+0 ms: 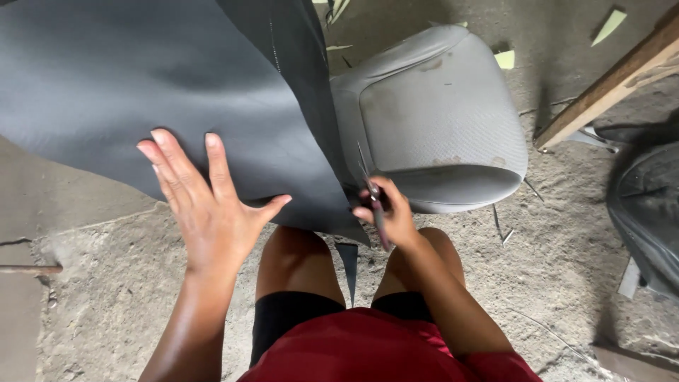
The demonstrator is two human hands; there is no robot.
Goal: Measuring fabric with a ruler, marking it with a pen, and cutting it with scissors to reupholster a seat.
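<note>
Overhead, a large dark grey sheet [141, 78] drapes over the grey seat cushion [438, 120] on the concrete floor [566, 240]. Left hand [205, 205] lies open, flat on the sheet. Right hand [389, 212] is closed around scissors [371, 191] at the sheet's edge.

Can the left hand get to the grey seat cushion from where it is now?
Probably not directly. The left hand lies flat on the dark fabric sheet, which hangs between it and the grey seat cushion; the right hand with scissors is nearer.
</note>
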